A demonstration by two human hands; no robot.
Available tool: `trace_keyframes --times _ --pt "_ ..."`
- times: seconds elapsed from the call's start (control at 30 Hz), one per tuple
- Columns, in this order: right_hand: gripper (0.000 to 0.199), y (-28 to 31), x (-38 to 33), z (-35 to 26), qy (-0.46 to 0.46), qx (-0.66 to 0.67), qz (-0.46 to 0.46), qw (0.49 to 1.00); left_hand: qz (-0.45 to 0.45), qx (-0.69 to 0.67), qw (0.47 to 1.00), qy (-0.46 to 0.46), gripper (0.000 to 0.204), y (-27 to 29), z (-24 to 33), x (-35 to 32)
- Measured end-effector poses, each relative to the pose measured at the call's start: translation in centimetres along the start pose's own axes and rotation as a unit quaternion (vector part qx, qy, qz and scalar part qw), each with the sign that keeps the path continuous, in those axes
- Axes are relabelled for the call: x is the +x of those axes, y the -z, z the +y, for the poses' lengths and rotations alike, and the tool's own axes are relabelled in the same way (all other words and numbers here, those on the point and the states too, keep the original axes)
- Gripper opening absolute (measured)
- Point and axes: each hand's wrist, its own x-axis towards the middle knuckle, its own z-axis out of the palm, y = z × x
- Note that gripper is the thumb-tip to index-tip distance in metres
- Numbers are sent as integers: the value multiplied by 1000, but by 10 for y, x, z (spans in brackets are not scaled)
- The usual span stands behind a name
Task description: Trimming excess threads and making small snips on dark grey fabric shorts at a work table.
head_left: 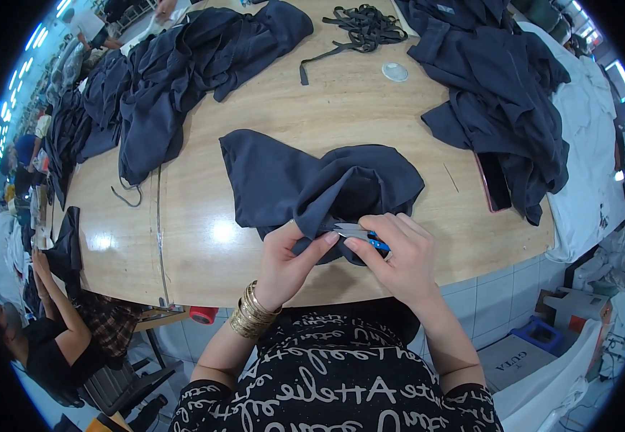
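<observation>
A dark navy garment lies bunched on the wooden table in front of me. My left hand, with gold bangles on its wrist, pinches a fold at the near edge of this cloth. In my right hand is a pair of small thread snips with blue handles and silver blades. The blades point left, against the fabric close to my left fingertips. Whether they are spread or closed on a thread is too small to make out.
Heaps of navy garments cover the far left of the table, and another pile the right. A phone sticks out beneath that pile. A tangle of dark tape and a round disc lie far off. A co-worker sits at left.
</observation>
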Motion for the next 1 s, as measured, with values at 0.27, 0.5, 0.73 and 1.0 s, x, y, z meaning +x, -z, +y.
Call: trace_keyframes --times 0.27,0.5,0.73,1.0 --pt "21 -3 0 1 10 17 9 1000 -1 -12 1000 -3 18 0 0 -1" --pt "20 -5 0 0 2 21 13 1000 4 -5 1000 0 18 0 0 -3" --pt "19 -5 0 -1 -9 26 8 1000 12 -1 1000 1 18 0 -1 -4" --pt "19 -5 -3 2 -34 48 9 998 12 -18 1000 13 18 2 -2 -4"
